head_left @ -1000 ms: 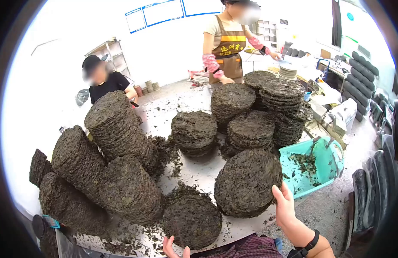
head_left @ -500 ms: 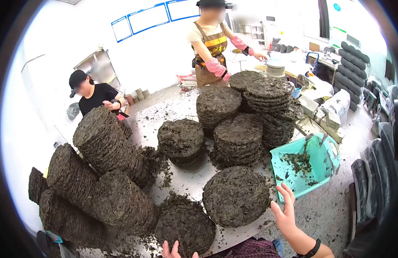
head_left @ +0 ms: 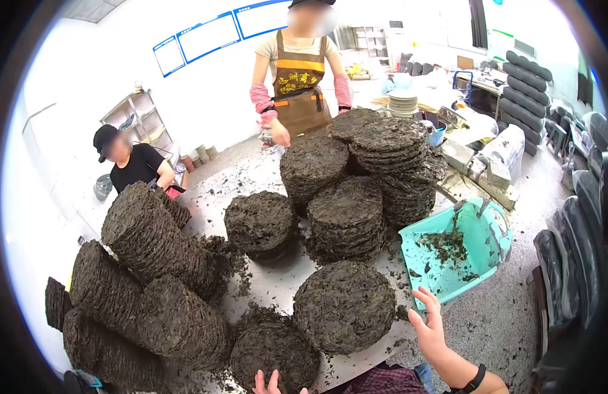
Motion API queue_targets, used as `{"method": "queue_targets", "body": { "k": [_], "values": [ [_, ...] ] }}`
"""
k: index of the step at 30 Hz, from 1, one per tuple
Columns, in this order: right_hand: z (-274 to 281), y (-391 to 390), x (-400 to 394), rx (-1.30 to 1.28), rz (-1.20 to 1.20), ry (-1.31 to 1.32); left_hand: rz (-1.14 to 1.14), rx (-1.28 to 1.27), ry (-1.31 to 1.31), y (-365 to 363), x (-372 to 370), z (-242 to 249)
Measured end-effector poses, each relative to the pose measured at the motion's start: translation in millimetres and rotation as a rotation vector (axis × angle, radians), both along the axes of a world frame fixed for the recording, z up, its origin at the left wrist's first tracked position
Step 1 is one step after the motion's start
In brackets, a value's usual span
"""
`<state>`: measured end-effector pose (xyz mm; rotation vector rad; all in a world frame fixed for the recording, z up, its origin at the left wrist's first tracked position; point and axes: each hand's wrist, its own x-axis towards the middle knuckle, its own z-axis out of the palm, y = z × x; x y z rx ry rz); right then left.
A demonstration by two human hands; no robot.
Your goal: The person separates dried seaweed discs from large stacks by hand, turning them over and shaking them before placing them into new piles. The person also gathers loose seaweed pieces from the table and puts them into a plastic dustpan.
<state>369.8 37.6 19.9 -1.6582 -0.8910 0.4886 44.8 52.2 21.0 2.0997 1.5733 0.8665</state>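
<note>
My right hand [head_left: 430, 331] is open, fingers raised and slightly spread, between the right side of a round stack of dark, flaky dried cakes [head_left: 345, 307] and the teal basket [head_left: 471, 266]. A small dark clump [head_left: 402, 312] sits between that stack and my thumb. Only the fingers of my left hand [head_left: 271, 383] show at the bottom edge. They are apart and overlap the near side of another round dark stack [head_left: 275, 351]. Nothing shows in either hand. Loose dark flakes lie inside the basket.
More dark stacks [head_left: 347, 217] stand on the white table [head_left: 251, 282]; several lie tilted at left [head_left: 179, 322]. A person in a brown apron [head_left: 303, 85] stands across the table, and another in black [head_left: 138, 157] is at far left. Wrapped black bundles [head_left: 560, 276] line the right.
The view has shifted slightly. The aproned person's hand has come down beside the back stack, and the person in black has lowered a hand. My own hands keep nearly the same pose.
</note>
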Motion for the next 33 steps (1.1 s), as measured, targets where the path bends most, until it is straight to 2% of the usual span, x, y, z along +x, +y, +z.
{"method": "queue_targets", "body": {
  "k": [3, 6, 10, 12, 13, 15, 16, 17, 18, 19, 21, 22, 24, 28, 30, 33],
  "values": [
    [-1, -1, -2, 0.023, 0.008, 0.020, -0.014, -0.001, 0.019, -3, 3, 1],
    [-3, -2, -1, 0.018, 0.029, 0.043, -0.010, -0.065, -0.073, -8, 9, 5],
    [5, 6, -2, -0.004, 0.056, -0.050, -0.052, -0.033, 0.026, -6, 11, 8],
    [19, 20, -3, 0.060, -0.021, -0.398, -0.112, -0.023, 0.149, -1, 19, 12],
    [28, 30, 3, 0.056, -0.014, -0.397, -0.172, 0.001, 0.184, 6, 28, 19],
    [47, 63, 19, 0.053, 0.263, -0.416, -0.372, 0.058, 0.216, 27, 48, 39],
    [54, 79, 21, 0.068, 0.267, -0.422, -0.430, 0.126, 0.275, 41, 61, 47],
    [62, 99, 21, 0.097, 0.298, -0.595, -0.488, 0.093, 0.318, 58, 72, 57],
    [69, 117, 24, 0.129, 0.320, -0.776, -0.538, 0.095, 0.233, 74, 85, 56],
    [71, 132, 27, 0.153, 0.308, -0.796, -0.571, 0.126, 0.245, 90, 98, 55],
    [67, 153, 33, -0.010, 0.472, -1.281, -0.601, 0.172, 0.244, 112, 122, 48],
    [67, 158, 34, -0.006, 0.473, -1.293, -0.616, 0.153, 0.332, 117, 129, 40],
    [66, 164, 31, -0.128, 0.599, -1.489, -0.633, 0.167, 0.429, 121, 135, 22],
    [74, 170, 8, -0.404, 0.641, -1.639, -0.608, 0.250, 0.447, 115, 133, 7],
    [69, 172, 3, -0.349, 0.636, -1.637, -0.601, 0.262, 0.442, 113, 132, 4],
    [66, 187, 12, -0.418, 0.713, -1.565, -0.606, 0.248, 0.409, 115, 133, 2]
  ]
}}
